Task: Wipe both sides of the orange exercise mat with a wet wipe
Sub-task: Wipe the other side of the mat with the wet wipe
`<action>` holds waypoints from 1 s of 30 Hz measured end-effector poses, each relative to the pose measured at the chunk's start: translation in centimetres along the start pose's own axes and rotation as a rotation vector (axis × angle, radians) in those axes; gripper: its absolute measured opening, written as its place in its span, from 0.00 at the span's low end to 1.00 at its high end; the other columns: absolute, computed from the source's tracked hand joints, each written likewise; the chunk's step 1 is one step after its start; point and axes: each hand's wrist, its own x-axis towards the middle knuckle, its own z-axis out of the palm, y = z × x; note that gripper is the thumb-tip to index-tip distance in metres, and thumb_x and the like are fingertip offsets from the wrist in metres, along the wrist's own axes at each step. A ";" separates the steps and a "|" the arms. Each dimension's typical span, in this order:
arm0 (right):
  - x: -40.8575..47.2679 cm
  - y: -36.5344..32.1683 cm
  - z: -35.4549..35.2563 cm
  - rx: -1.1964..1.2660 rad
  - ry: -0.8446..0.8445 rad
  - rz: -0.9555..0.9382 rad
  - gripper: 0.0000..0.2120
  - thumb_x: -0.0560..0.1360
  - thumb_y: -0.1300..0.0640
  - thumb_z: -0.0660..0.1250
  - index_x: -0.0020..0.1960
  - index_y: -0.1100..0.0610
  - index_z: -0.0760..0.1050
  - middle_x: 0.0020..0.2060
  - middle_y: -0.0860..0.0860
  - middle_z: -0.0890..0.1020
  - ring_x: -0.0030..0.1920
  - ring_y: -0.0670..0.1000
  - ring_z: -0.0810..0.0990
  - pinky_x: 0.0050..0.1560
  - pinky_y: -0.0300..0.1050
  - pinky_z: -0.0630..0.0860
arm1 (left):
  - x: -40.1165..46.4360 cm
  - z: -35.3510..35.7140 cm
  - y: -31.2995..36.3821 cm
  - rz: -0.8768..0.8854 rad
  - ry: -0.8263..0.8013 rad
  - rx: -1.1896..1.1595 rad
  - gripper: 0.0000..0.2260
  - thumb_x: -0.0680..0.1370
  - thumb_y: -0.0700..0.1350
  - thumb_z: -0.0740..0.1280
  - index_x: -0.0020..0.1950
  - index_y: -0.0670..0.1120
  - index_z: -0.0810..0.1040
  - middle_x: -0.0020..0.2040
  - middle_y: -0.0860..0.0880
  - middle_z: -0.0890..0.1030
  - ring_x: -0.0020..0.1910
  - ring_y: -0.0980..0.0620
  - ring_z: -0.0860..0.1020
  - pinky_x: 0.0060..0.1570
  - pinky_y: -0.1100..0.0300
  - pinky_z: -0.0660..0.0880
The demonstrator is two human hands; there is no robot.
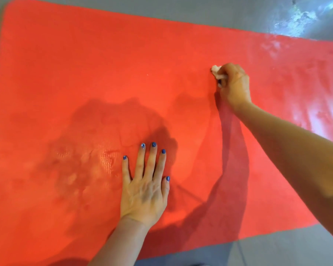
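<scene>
The orange exercise mat (85, 83) lies flat on the floor and fills most of the view. My left hand (145, 189) rests palm down on its near middle, fingers straight and spread. My right hand (234, 85) reaches out to the mat's far right part and grips a small crumpled white wet wipe (215, 71), pressing it onto the mat. Only a bit of the wipe shows past my fingers. Wet, glossy patches show left of my left hand and at the right end of the mat.
Grey floor (277, 252) surrounds the mat along its near, left and far edges. A bright glare patch lies on the floor at the far right (300, 18). The mat's right end runs out of view.
</scene>
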 end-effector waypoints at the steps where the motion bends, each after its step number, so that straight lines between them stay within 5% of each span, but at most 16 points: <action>1: 0.2 1.8 -0.7 -0.021 0.048 0.118 0.08 0.69 0.62 0.60 0.44 0.64 0.75 0.42 0.63 0.79 0.45 0.64 0.76 0.44 0.53 0.66 | 0.0 0.0 0.0 0.002 0.006 0.002 0.29 0.81 0.54 0.53 0.81 0.46 0.61 0.83 0.45 0.55 0.82 0.42 0.50 0.76 0.32 0.52; 4: -0.3 3.0 -1.3 -0.057 0.089 0.303 0.08 0.71 0.64 0.61 0.44 0.65 0.78 0.44 0.65 0.79 0.47 0.65 0.76 0.45 0.50 0.65 | 0.0 0.1 0.1 0.001 0.025 -0.001 0.29 0.81 0.54 0.54 0.81 0.46 0.61 0.83 0.45 0.55 0.82 0.42 0.50 0.76 0.32 0.51; 10: -4.6 -3.6 1.0 -0.004 -0.035 0.113 0.11 0.73 0.69 0.59 0.50 0.65 0.80 0.48 0.61 0.77 0.50 0.63 0.77 0.47 0.45 0.69 | 0.0 0.1 0.1 -0.004 0.034 -0.001 0.28 0.82 0.54 0.53 0.81 0.45 0.61 0.83 0.44 0.56 0.82 0.42 0.51 0.76 0.31 0.51; 14: -4.8 -3.8 0.1 0.078 -0.061 0.033 0.09 0.74 0.69 0.60 0.49 0.64 0.78 0.63 0.58 0.73 0.51 0.52 0.77 0.49 0.39 0.71 | 0.0 0.2 0.1 -0.009 0.049 0.007 0.29 0.81 0.53 0.54 0.82 0.46 0.60 0.83 0.45 0.56 0.82 0.42 0.49 0.76 0.32 0.50; 19: -4.1 -2.9 -0.7 0.058 -0.136 -0.038 0.08 0.69 0.68 0.62 0.46 0.61 0.77 0.46 0.56 0.78 0.46 0.59 0.78 0.43 0.49 0.72 | -0.1 0.2 0.1 -0.002 0.068 0.010 0.28 0.82 0.53 0.54 0.82 0.46 0.60 0.83 0.45 0.56 0.82 0.42 0.50 0.76 0.32 0.48; 23: -4.6 1.7 -3.5 0.028 -0.052 0.220 0.21 0.64 0.70 0.65 0.56 0.60 0.74 0.44 0.49 0.75 0.43 0.51 0.74 0.43 0.41 0.67 | 0.0 0.3 0.1 -0.005 0.077 0.010 0.28 0.82 0.54 0.53 0.81 0.46 0.60 0.83 0.45 0.56 0.82 0.43 0.50 0.76 0.32 0.48; 26: -5.7 0.5 -2.8 -0.028 -0.015 0.301 0.13 0.66 0.67 0.62 0.48 0.61 0.78 0.47 0.58 0.78 0.46 0.60 0.79 0.46 0.50 0.72 | 0.0 0.4 0.1 -0.007 0.075 0.020 0.28 0.82 0.54 0.54 0.82 0.46 0.59 0.83 0.45 0.55 0.82 0.43 0.48 0.76 0.32 0.47; 30: -10.4 -7.0 -0.1 0.109 -0.092 0.038 0.09 0.71 0.67 0.61 0.45 0.61 0.79 0.44 0.58 0.78 0.46 0.60 0.78 0.45 0.50 0.73 | -0.1 0.4 0.2 -0.015 0.080 0.019 0.28 0.82 0.54 0.52 0.81 0.46 0.61 0.83 0.46 0.54 0.82 0.43 0.49 0.76 0.33 0.47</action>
